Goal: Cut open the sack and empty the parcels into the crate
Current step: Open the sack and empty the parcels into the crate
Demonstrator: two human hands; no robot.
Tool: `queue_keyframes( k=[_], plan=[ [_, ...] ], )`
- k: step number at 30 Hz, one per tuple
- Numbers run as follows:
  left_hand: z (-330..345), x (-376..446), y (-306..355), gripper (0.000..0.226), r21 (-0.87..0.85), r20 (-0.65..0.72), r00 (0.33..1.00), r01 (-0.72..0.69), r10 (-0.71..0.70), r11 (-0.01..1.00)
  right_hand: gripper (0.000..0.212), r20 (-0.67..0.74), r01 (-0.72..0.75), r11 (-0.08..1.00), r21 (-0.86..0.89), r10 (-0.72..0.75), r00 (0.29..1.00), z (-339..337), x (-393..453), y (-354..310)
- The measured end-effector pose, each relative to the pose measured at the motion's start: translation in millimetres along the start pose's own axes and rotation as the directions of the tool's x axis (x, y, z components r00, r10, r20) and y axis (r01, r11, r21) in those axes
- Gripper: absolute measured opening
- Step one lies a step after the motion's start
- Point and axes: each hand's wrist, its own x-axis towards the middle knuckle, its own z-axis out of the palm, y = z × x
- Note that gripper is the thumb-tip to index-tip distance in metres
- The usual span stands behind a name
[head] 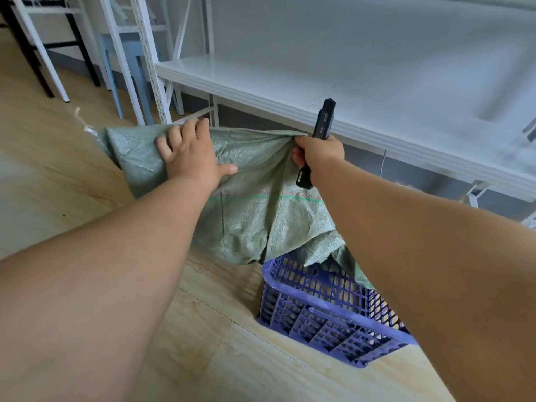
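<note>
Both bare arms reach forward and down from the near edge. The left hand (pixel 191 158) lies palm-down on the far left part of the sack (pixel 249 210), fingers (pixel 185 134) spread flat on the cloth and gripping nothing. The right hand (pixel 317 153) is a closed fist around a bunched far corner of the sack and a black knife (pixel 324 120) together. The knife's long axis runs near to far, one end poking past the knuckles toward the white shelf (pixel 290 79); small pale writing on its handle is too blurred to read. The green woven sack hangs lifted, its lower end draped into the purple crate (pixel 324 320) on the wooden floor (pixel 87 175). No parcels show.
</note>
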Motion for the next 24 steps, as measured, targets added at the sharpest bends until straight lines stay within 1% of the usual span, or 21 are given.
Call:
queue_keyframes(
  k=[2,3,5,6,8,9,10,11,12,13,14,15,17,18,19,21,23,24],
  plan=[
    [-4,2,-6,0.091,0.036,0.06,0.998,-0.029,0.027,0.999,0.021,-0.038,0.005,1.0,0.006,-0.005,0.999,-5,5,5],
    [-7,4,-6,0.079,0.053,0.096,0.995,-0.034,0.028,0.998,0.021,-0.05,0.011,1.0,0.001,-0.011,0.999,-6,5,7],
    [-13,8,-1,0.043,0.092,0.144,0.989,-0.043,0.029,0.995,0.022,-0.055,0.019,0.999,-0.033,-0.021,0.998,-7,5,11],
    [-15,10,3,0.029,0.083,0.138,0.99,-0.034,0.023,0.996,0.022,-0.051,0.019,0.998,-0.058,-0.022,0.998,-8,6,12],
    [-16,14,10,0.019,0.0,0.058,0.998,0.017,-0.017,1.0,0.022,-0.035,0.022,0.984,-0.178,-0.029,0.999,-11,7,11],
    [-14,15,13,0.017,-0.061,0.002,0.999,0.035,-0.035,0.998,0.018,-0.028,0.04,0.959,-0.282,-0.05,0.998,-13,7,9],
    [-13,15,18,0.017,-0.118,-0.049,0.998,0.035,-0.041,0.992,0.015,-0.028,0.079,0.914,-0.398,-0.098,0.995,-16,9,7],
    [-11,16,23,0.017,-0.161,-0.09,0.995,0.022,-0.037,0.987,0.019,-0.031,0.14,0.858,-0.495,-0.178,0.984,-19,10,4],
    [-10,16,29,0.017,-0.193,-0.122,0.992,0.0,-0.024,0.981,0.026,-0.025,0.213,0.812,-0.544,-0.269,0.963,-20,11,0],
    [-8,18,35,0.016,-0.219,-0.148,0.989,-0.025,-0.008,0.975,0.032,0.006,0.292,0.788,-0.542,-0.343,0.939,-20,10,-4],
    [-7,21,41,0.015,-0.25,-0.17,0.985,-0.051,0.008,0.967,0.035,0.065,0.364,0.79,-0.494,-0.384,0.921,-19,11,-9],
    [-7,26,49,0.014,-0.289,-0.19,0.981,-0.081,0.025,0.954,0.034,0.149,0.403,0.821,-0.403,-0.376,0.915,-16,9,-13],
    [-12,39,68,0.014,-0.374,-0.239,0.969,-0.154,0.065,0.915,0.028,0.312,0.368,0.9,-0.233,-0.289,0.905,-10,12,-21],
    [-16,45,80,0.015,-0.413,-0.257,0.963,-0.187,0.083,0.891,0.023,0.349,0.333,0.919,-0.211,-0.247,0.904,-8,14,-26],
    [-21,49,92,0.016,-0.442,-0.265,0.959,-0.215,0.103,0.871,0.02,0.345,0.309,0.92,-0.241,-0.216,0.913,-8,17,-30],
    [-27,54,115,0.017,-0.458,-0.254,0.951,-0.281,0.179,0.843,0.022,0.246,0.27,0.909,-0.316,-0.197,0.949,-15,25,-36],
    [-26,54,130,0.016,-0.414,-0.229,0.919,-0.391,0.321,0.822,0.025,0.092,0.218,0.935,-0.279,-0.2,0.975,-28,36,-38],
    [-25,54,133,0.017,-0.379,-0.232,0.884,-0.466,0.406,0.799,0.026,0.029,0.194,0.954,-0.23,-0.192,0.981,-36,43,-38]
  ],
)
